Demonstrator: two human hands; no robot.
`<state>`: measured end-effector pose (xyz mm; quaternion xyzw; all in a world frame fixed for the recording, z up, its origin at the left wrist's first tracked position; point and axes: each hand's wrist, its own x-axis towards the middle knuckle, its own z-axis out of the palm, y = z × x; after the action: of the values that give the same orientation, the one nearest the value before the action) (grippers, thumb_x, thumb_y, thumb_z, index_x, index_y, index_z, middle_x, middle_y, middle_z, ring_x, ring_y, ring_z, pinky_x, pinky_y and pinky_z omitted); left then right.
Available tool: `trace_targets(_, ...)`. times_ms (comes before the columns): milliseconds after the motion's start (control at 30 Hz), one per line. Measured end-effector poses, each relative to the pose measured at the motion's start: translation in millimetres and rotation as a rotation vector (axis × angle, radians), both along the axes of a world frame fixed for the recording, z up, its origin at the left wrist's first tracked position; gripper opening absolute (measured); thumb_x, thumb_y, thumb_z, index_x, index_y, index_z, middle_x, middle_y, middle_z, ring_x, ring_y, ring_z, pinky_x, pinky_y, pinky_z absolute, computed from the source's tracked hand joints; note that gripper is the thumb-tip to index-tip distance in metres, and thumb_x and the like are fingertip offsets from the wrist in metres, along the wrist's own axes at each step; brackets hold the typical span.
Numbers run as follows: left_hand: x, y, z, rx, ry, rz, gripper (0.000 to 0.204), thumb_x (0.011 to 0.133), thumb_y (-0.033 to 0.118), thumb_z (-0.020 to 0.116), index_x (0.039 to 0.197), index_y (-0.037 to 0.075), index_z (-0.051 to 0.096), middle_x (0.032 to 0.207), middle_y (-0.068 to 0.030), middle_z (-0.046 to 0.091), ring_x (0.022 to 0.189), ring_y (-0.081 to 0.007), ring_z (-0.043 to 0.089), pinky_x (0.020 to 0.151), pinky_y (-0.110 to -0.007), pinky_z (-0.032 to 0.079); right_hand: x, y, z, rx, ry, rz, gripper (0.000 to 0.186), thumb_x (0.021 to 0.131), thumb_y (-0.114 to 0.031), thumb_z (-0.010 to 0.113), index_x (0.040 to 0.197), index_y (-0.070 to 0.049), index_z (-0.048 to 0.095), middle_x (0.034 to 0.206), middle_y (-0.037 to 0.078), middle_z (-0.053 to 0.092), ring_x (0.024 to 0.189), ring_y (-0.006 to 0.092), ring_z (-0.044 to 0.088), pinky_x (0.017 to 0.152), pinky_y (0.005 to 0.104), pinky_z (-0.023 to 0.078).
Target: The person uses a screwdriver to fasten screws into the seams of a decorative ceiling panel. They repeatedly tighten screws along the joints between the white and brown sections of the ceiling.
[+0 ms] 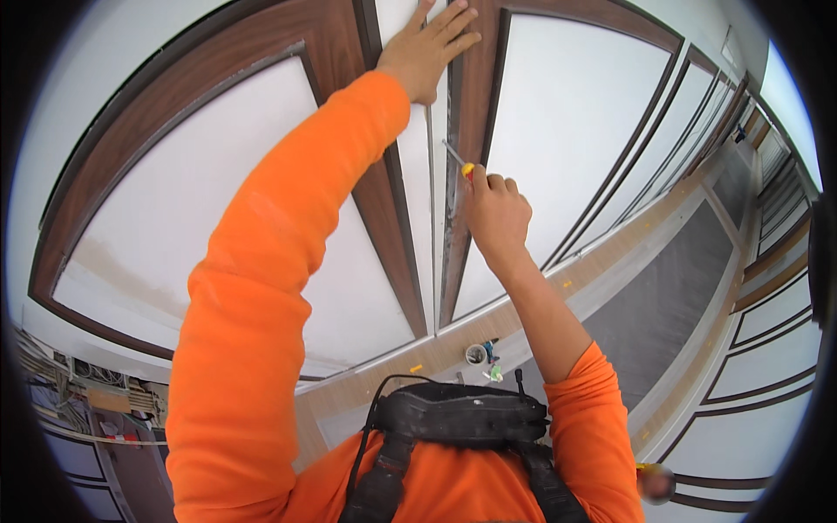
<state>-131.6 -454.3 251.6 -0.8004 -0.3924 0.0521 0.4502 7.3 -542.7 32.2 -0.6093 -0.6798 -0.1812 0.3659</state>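
My left hand (427,50) lies with fingers spread against the wall, across a white gap strip (419,157) between two brown wood-look frames. Lower and to the right, my right hand (500,213) is closed around the yellow-and-red handle of a screwdriver (456,157). Its metal shaft points up and left, with the tip at the dark edge of the right-hand brown frame (471,96). Whether the tip touches that edge, I cannot tell. White panels (575,96) fill the frames. The left-hand brown frame (336,48) passes behind my orange left sleeve.
Below on the floor stands a small white bucket (476,354) beside a blue-and-black tool (491,350). Dark grey floor covering (663,296) runs along the corridor. Cables (44,370) hang at the far left. Another person (656,482) is at the lower right.
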Motion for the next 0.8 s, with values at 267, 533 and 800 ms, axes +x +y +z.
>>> trace_targets(267, -5.5, 34.8, -36.2, 0.194, -0.086, -0.024, 0.123, 0.065, 0.035, 0.091, 0.165, 0.028, 0.019, 0.174, -0.0034, 0.009, 0.161, -0.0235, -0.001, 0.131, -0.051, -0.002, 27.6, 14.0, 10.1, -0.811, 1.725, 0.496, 0.029, 0.097, -0.022, 0.065, 0.113, 0.002, 0.063, 0.082, 0.007, 0.066, 0.059, 0.0064, 0.051, 0.042, 0.0201, 0.033)
trace_targets(533, 0.2, 28.3, -34.7, 0.17, -0.065, 0.005, 0.118, 0.07, 0.03, 0.087, 0.166, 0.029, 0.018, 0.174, -0.0029, 0.009, 0.161, -0.0234, 0.002, 0.129, -0.056, 0.001, 14.2, 9.6, -17.4, -0.027, -0.034, -0.019, 0.02, 0.092, -0.014, 0.067, 0.109, -0.004, 0.065, 0.097, 0.017, 0.07, 0.074, 0.0277, 0.068, 0.056, 0.0409, 0.054)
trace_targets(800, -1.2, 9.2, -11.7, -0.018, 0.006, 0.009, 0.118, 0.075, 0.05, 0.084, 0.165, 0.013, 0.018, 0.173, -0.0178, 0.008, 0.16, -0.0358, -0.001, 0.127, -0.062, 0.001, 29.5, 16.9, 1.8, -0.846, 1.778, 0.652, 0.022, 0.098, -0.015, 0.064, 0.113, 0.001, 0.062, 0.085, 0.008, 0.063, 0.066, 0.0104, 0.054, 0.049, 0.0226, 0.04)
